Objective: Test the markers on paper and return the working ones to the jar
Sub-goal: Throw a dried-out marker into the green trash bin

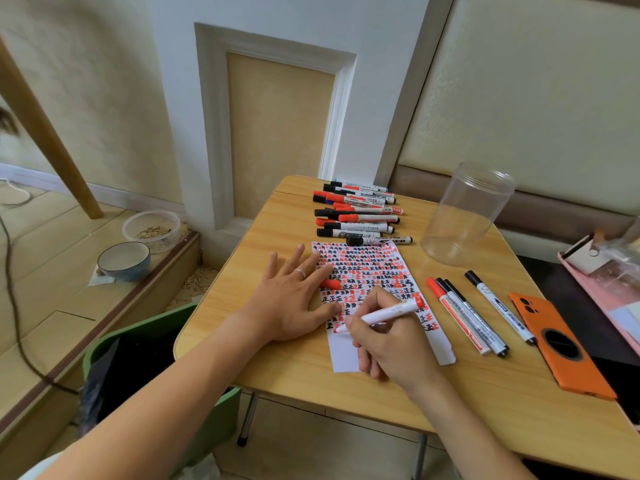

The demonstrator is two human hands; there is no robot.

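Right hand (388, 344) pinches a light, stiff, smooth-barrelled red marker (381, 313) near its tip, best gripped there, writing on thin paper (346, 358) that the spread left hand (291, 299) pins flat to the desk (485, 393); the jar (464, 216) waits empty beyond.

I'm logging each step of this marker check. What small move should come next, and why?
Probably draw a short stroke with the red marker in the right hand. Its tip rests on the paper at the blank lower strip, the left hand pins the sheet flat, its red cap is off, and the jar looks empty.
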